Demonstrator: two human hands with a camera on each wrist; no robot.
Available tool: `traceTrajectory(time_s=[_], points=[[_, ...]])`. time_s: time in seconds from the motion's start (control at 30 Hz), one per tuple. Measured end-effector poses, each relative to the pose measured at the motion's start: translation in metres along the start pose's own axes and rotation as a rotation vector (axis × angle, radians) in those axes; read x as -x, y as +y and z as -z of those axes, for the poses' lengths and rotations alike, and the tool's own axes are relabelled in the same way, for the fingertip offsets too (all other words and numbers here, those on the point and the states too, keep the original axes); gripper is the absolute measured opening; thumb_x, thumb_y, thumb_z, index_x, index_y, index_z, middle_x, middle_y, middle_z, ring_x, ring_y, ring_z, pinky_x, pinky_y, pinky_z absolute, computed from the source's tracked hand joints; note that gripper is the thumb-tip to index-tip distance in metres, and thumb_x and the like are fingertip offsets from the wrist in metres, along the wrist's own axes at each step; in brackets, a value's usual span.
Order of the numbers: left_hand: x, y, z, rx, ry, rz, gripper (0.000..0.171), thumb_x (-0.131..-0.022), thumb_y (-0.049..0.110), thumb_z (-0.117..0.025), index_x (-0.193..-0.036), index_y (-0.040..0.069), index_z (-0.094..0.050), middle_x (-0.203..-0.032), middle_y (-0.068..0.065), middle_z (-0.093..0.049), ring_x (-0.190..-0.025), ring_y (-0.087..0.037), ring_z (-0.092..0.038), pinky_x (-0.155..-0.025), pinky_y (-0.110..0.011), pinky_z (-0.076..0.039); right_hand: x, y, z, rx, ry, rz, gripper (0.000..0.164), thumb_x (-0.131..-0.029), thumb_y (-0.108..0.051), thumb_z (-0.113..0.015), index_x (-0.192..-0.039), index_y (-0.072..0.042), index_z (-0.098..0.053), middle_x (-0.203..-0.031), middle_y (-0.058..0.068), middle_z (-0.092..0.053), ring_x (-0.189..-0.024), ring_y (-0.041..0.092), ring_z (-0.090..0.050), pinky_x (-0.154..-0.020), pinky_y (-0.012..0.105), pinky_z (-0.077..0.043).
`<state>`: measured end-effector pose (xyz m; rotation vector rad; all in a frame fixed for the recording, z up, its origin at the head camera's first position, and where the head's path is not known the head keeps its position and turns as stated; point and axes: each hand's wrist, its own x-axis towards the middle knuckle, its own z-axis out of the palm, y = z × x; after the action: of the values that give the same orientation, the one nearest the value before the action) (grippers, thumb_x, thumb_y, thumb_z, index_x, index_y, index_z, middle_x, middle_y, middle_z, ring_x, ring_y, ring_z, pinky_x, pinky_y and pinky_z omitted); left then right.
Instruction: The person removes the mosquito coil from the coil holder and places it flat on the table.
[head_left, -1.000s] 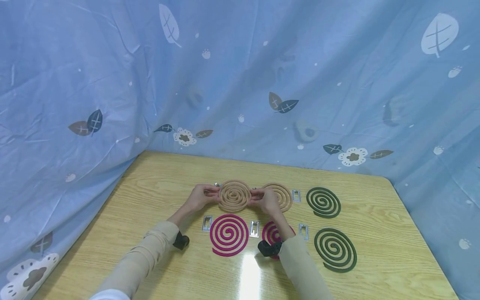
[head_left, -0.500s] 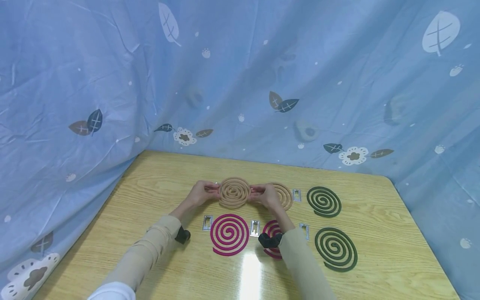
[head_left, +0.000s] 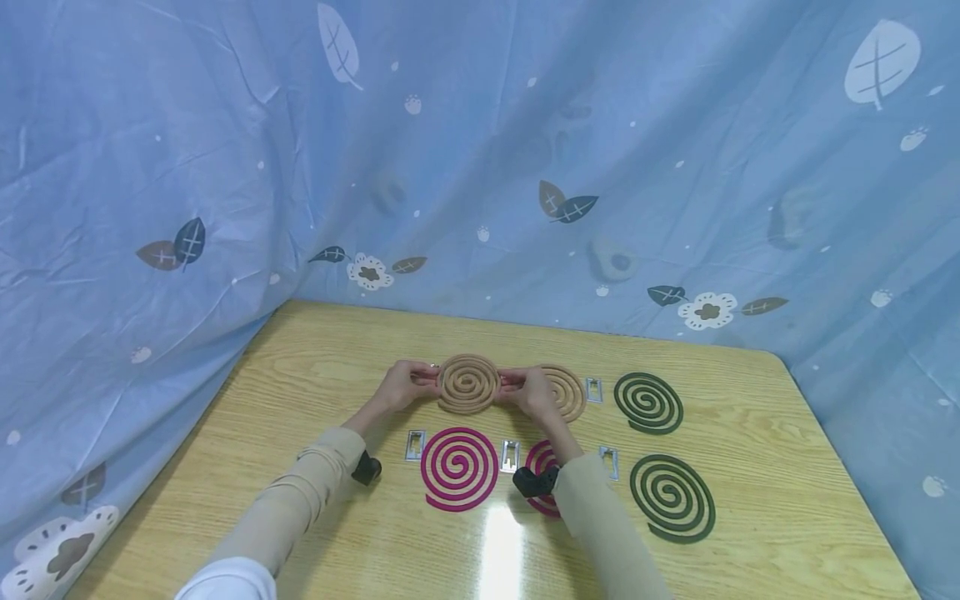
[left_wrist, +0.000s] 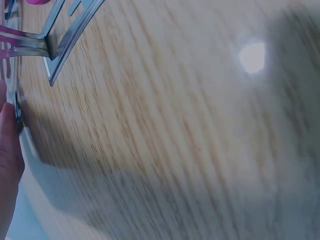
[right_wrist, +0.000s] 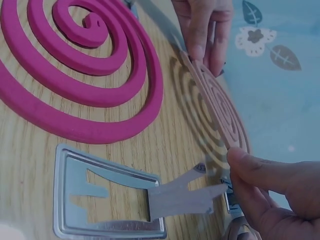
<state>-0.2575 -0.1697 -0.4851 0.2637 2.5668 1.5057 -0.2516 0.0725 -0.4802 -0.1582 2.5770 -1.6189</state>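
A tan mosquito coil [head_left: 468,383] is held between both hands by its opposite edges. My left hand [head_left: 401,387] pinches its left side, and my right hand [head_left: 531,393] pinches the right. In the right wrist view the coil [right_wrist: 220,107] stands tilted above the table, its spiral shadow [right_wrist: 189,100] falling on the wood. There the right thumb presses the near rim, while the left hand [right_wrist: 205,30] grips the far one. Only a few left fingers [left_wrist: 7,145] show in the left wrist view. Partly behind the right hand lies a second tan coil [head_left: 570,396].
Two pink coils, one here [head_left: 459,502], lie in front, the right one partly covered by my wrist. Two dark green coils, the back one [head_left: 648,429] and front one [head_left: 671,540], lie at right. Metal coil stands [head_left: 510,457] sit between coils. A blue curtain [head_left: 480,167] hangs behind.
Both hands have shifted the held tan coil slightly away from me. Its rings, which looked doubled a second ago, now look more evenly spaced. The other coils stay put.
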Motion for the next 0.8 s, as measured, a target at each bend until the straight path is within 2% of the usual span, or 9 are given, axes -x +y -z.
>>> traceTrajectory(time_s=[0.27, 0.57, 0.8], points=[[-0.0004, -0.0016, -0.0013, -0.042, 0.011, -0.004, 0.033, -0.084, 0.0, -0.071, -0.114, -0.01, -0.063, -0.111, -0.023, -0.065, -0.097, -0.031, -0.067, -0.083, -0.031, -0.058, 0.0009, -0.0023, -0.0001, -0.006, 0.001, -0.021, 0.036, -0.077, 0.011, -0.072, -0.112, 0.01, -0.065, -0.091, 0.023, -0.07, -0.084, 0.029, -0.069, -0.068, 0.025, -0.06], [0.0029, 0.0027, -0.0055, 0.0, -0.014, -0.004, 0.033, -0.085, -0.003, -0.069, -0.115, -0.012, -0.062, -0.113, -0.026, -0.063, -0.098, -0.032, -0.066, -0.081, -0.031, -0.059, 0.0043, -0.0045, 0.0045, 0.082, 0.029, -0.034, 0.04, -0.073, 0.006, -0.078, -0.111, 0.01, -0.066, -0.09, 0.021, -0.071, -0.086, 0.029, -0.069, -0.075, 0.031, -0.059], [0.0037, 0.0049, -0.0044, -0.007, 0.01, 0.027, 0.033, -0.084, -0.002, -0.07, -0.115, -0.01, -0.063, -0.113, -0.024, -0.064, -0.1, -0.032, -0.065, -0.083, -0.031, -0.058, 0.0023, -0.006, 0.0032, 0.069, 0.009, -0.047, 0.038, -0.075, 0.005, -0.077, -0.111, 0.009, -0.066, -0.092, 0.022, -0.071, -0.088, 0.029, -0.069, -0.075, 0.03, -0.059]])
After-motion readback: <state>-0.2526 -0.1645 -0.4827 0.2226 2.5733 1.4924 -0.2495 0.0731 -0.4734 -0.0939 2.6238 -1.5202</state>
